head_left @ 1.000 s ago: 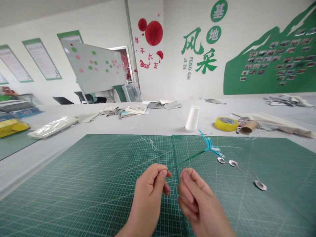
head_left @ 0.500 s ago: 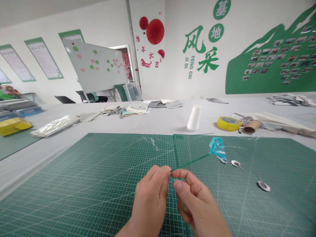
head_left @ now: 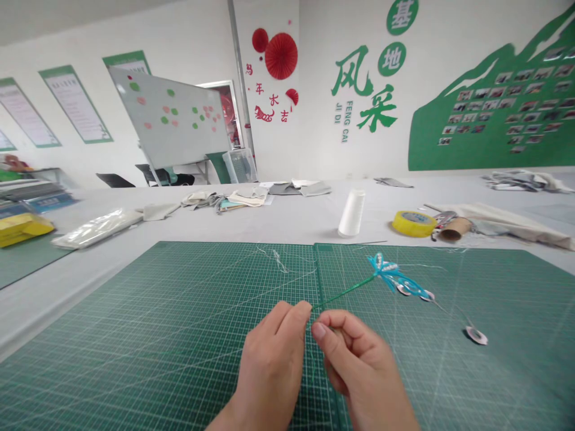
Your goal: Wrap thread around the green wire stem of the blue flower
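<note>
My left hand [head_left: 272, 359] is closed, thumb and forefinger pinching the lower end of a thin green stem [head_left: 348, 290]. The stem slants up to the right and carries a turquoise looped flower [head_left: 390, 276] with silvery, beaded-looking parts. Beside the stem's held end, my right hand [head_left: 359, 365] is closed with thumb and forefinger pressed together; what lies between them is too small to make out. A faint green thread hangs below, between the hands. Under the flower and to its right, small pale discs [head_left: 476, 335] on thin threads rest on the green cutting mat [head_left: 179, 311].
Behind the mat stand a white thread cone [head_left: 352, 213], a yellow tape roll [head_left: 413, 223] and a cardboard tube [head_left: 455, 228]. Fabric scraps [head_left: 245, 196] lie farther back. At left are a clear plastic packet [head_left: 99, 227] and a yellow box [head_left: 24, 228]. Loose white threads [head_left: 278, 260] lie on the mat.
The flower has turned on its stem, its loops now spreading left and right. My right thumb has closed against the forefinger. My left hand has kept its pinch on the stem.
</note>
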Demonstrator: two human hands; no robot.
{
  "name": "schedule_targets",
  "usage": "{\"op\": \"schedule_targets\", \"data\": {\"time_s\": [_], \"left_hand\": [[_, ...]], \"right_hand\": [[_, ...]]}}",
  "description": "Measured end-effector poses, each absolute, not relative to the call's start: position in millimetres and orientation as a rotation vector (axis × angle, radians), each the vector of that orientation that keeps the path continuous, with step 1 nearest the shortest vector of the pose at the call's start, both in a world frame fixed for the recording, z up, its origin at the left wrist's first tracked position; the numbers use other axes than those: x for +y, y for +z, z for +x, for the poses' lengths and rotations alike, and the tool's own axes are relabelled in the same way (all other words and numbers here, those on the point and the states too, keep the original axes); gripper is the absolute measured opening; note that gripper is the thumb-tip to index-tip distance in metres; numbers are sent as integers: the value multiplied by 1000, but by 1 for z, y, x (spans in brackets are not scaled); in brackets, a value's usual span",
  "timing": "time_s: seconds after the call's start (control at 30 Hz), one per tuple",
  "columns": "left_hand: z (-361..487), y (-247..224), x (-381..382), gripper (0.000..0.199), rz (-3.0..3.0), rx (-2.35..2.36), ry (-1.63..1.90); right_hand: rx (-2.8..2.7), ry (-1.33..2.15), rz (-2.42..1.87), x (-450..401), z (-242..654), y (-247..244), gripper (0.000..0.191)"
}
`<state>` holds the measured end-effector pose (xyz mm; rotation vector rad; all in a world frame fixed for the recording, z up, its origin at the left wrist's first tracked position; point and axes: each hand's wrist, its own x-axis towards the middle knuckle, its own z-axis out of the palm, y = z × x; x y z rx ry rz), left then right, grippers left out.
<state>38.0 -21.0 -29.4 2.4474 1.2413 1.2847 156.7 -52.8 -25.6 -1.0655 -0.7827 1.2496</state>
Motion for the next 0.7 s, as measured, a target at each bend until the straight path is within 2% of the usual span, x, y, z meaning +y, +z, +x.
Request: {"op": "schedule_targets", "data": {"time_s": [0.2, 0.4, 0.7], "left_hand": [[38, -30, -22, 23, 2345, 1255, 1256], [39, -20, -22, 12, 1881, 1257, 1166], [37, -17, -15, 21, 1599, 1118, 1058]], "right_hand": [[-831, 1293, -1065, -57, 156, -24, 31], [-946, 1234, -1105, -57, 162, -23, 26], [-958, 1256, -1139, -52, 169, -29, 28]]}}
